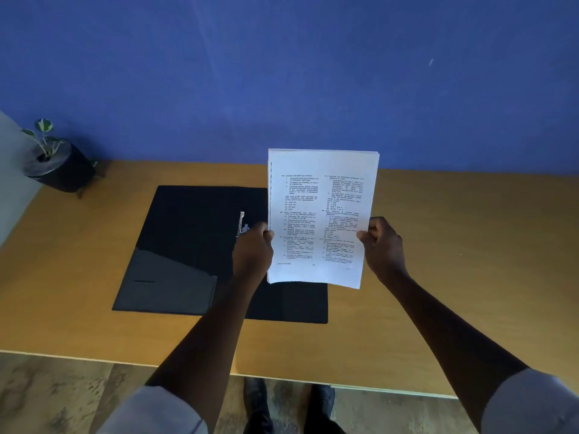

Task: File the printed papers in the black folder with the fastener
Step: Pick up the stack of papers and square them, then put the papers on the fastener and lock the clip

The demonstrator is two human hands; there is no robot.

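A stack of printed papers (319, 214) is held upright above the table, printed side facing me. My left hand (252, 250) grips its left edge and my right hand (380, 245) grips its right edge. Beneath it the black folder (185, 245) lies open flat on the wooden table (454, 261). The metal fastener (242, 223) stands up near the folder's spine, just left of my left hand. The folder's right half is mostly hidden behind the papers and my left arm. An inner pocket (166, 283) shows on the folder's left flap.
A small potted plant (54, 161) in a dark pot stands at the table's back left corner. A blue wall (282, 73) rises behind the table. The table's near edge (94, 358) runs across the bottom, with my shoes (260, 402) on the floor below.
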